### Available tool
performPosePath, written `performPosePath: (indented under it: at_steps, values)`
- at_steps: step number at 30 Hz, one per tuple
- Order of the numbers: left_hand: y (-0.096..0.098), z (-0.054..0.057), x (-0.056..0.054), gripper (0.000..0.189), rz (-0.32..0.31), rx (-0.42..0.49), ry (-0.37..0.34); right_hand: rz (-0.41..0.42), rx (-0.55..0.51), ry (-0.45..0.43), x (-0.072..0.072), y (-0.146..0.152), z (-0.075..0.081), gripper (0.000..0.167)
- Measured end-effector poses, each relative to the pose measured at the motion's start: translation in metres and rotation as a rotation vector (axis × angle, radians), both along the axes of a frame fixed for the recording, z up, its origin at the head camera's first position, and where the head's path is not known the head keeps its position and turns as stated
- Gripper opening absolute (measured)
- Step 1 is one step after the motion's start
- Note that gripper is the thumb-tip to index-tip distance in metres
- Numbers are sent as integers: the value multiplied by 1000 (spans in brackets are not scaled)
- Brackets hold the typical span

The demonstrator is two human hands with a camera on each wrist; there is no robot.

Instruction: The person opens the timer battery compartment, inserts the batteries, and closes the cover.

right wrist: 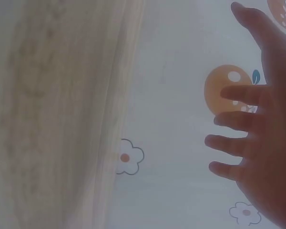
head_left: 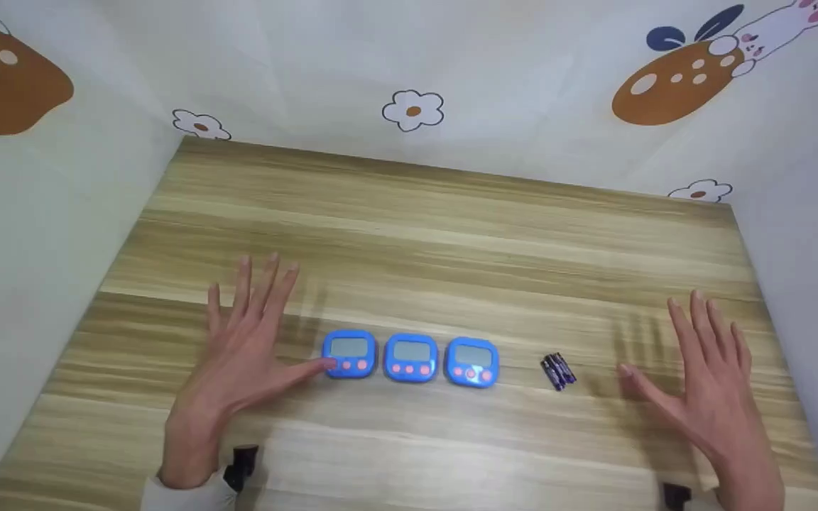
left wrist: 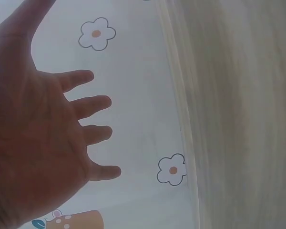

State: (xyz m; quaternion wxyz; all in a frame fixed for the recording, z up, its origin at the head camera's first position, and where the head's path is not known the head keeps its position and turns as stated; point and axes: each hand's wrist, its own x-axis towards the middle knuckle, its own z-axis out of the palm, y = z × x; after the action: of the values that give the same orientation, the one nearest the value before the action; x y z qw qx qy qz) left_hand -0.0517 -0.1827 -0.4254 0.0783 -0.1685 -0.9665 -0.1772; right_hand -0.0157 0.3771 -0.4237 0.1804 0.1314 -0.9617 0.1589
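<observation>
Blue digital timers (head_left: 411,351) lay aligned near batteries (head_left: 559,370), apparently for reach; left hand (head_left: 244,365) and right hand (head_left: 716,397) stretched wide.

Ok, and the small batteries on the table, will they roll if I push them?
Probably: the batteries look like slim cylinders lying on their sides on the flat wood-grain table, so a sideways nudge could set them rolling. Their shiny surface may feel a little slippery. Their straight outlines suggest they're rigid and likely won't bend.
</observation>
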Motion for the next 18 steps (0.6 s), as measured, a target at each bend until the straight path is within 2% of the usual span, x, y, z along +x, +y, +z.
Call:
performPosePath:
  at_steps: [18]
  values:
    - [2, 5, 0, 117, -20, -7, -16, 16, -7, -25, -2, -2, 2, 93]
